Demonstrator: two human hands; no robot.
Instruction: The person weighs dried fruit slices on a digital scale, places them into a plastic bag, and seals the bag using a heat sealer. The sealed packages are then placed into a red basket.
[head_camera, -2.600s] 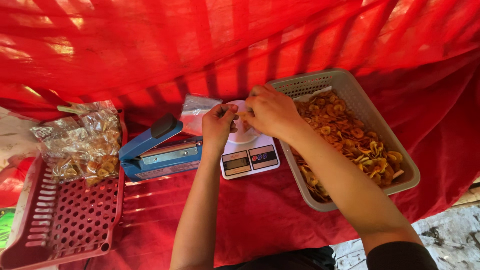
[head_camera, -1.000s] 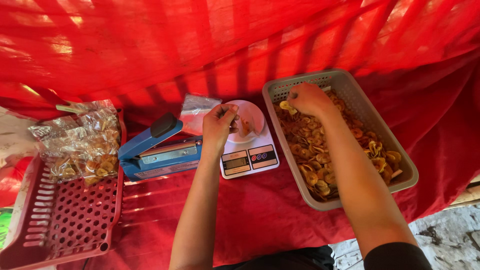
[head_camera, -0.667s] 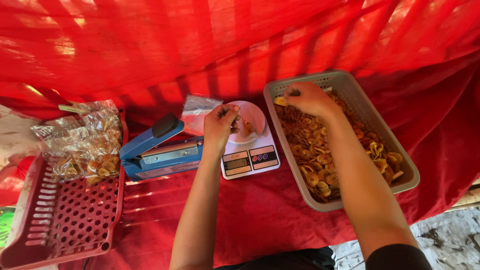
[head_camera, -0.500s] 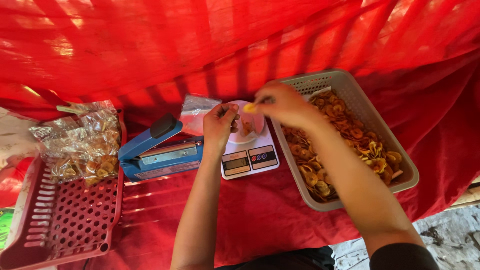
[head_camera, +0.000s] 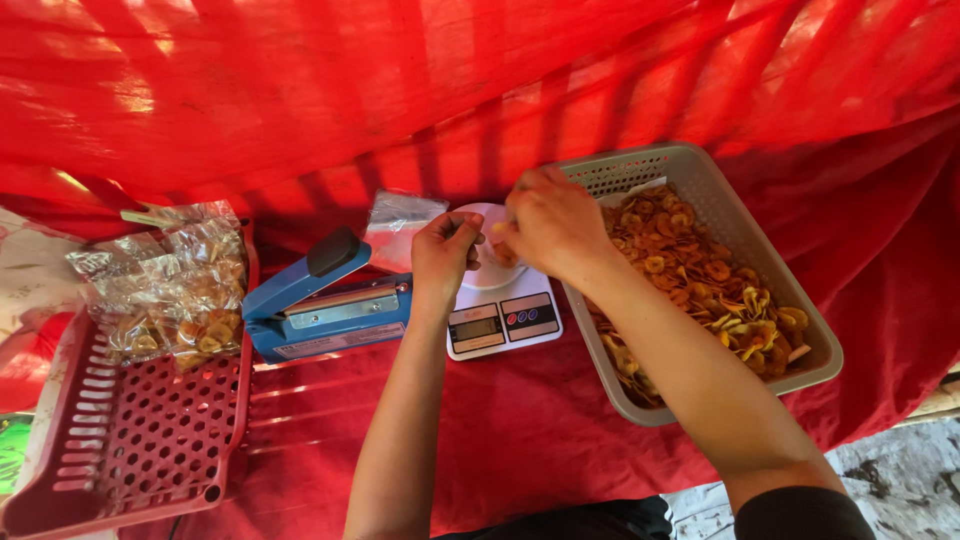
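1. I am looking down at a white kitchen scale (head_camera: 503, 318) that is sitting on the red cloth (head_camera: 520, 420), between a blue heat sealer (head_camera: 325, 308) and a grey basket (head_camera: 700, 280).
2. My left hand (head_camera: 445, 250) is hovering over the scale's round plate, fingers curled and pinching the rim of a small clear bag (head_camera: 487, 268) that is resting on the plate.
3. My right hand (head_camera: 552, 222) is reaching in from the basket side, fingertips closed on a few chips (head_camera: 498, 230) right at the bag's mouth; I cannot tell exactly how many it is gripping.
4. The grey basket is lying just right of the scale, touching it, and is holding a heap of yellow-orange banana chips (head_camera: 705, 285).
5. A loose clear empty bag (head_camera: 398, 222) is lying behind the sealer, near the left hand.
6. Far left, a red perforated tray (head_camera: 130, 440) is carrying several filled packets of chips (head_camera: 175, 285) at its far end.
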